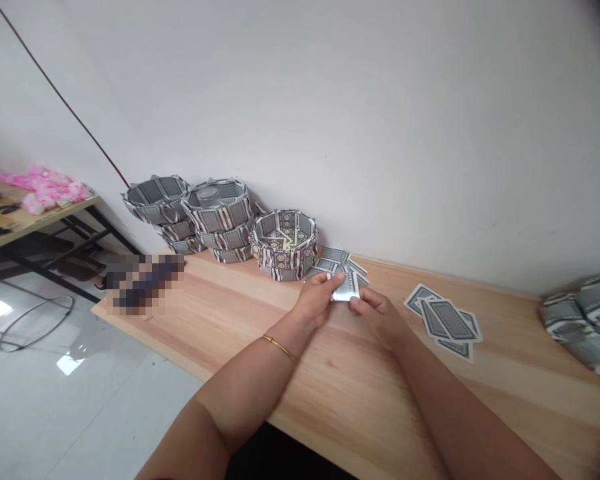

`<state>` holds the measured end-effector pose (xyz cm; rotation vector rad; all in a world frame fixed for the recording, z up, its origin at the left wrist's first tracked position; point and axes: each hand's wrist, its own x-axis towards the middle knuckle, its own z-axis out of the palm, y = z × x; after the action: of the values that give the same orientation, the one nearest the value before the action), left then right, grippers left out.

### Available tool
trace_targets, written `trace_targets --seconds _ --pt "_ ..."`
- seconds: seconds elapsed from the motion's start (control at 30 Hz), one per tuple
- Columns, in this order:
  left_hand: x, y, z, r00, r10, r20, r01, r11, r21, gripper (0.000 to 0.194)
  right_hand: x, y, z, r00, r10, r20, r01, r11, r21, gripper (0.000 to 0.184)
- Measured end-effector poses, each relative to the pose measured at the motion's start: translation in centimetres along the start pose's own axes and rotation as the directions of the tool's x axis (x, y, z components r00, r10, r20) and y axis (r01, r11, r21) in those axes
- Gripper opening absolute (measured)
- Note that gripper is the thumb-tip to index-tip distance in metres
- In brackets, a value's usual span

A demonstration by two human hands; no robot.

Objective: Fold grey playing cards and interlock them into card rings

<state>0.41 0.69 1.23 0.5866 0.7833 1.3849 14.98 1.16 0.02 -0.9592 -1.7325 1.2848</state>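
The left hand (316, 297) and the right hand (379, 312) hold one small gray card (349, 289) over the table (230, 293). The left fingers pinch one side, and the right fingers pinch the low corner near the other side. The card looks partly bent, but it is small and shiny, so I can't be sure. Tall stacks of round card bowls (224, 220) look already built by the wall. The flat cards (450, 323) to the right lie loose and look not yet folded. More loose cards (336, 256) lie just behind the hands.
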Motion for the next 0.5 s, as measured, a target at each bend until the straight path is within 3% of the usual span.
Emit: trace_targets --seconds 0.27,0.5 --pt "-0.62 -0.17 0.11 0.983 -0.120 0.139 0.103 0.986 0.128 0.035 -0.15 -0.87 -0.04 0.992 0.080 -0.100 -0.076 0.996 0.047 0.035" --pt "-0.62 -0.41 -0.09 0.970 -0.150 0.193 0.103 0.966 0.237 0.041 0.02 -0.87 -0.21 0.973 -0.016 -0.228 0.024 0.999 0.032 0.033"
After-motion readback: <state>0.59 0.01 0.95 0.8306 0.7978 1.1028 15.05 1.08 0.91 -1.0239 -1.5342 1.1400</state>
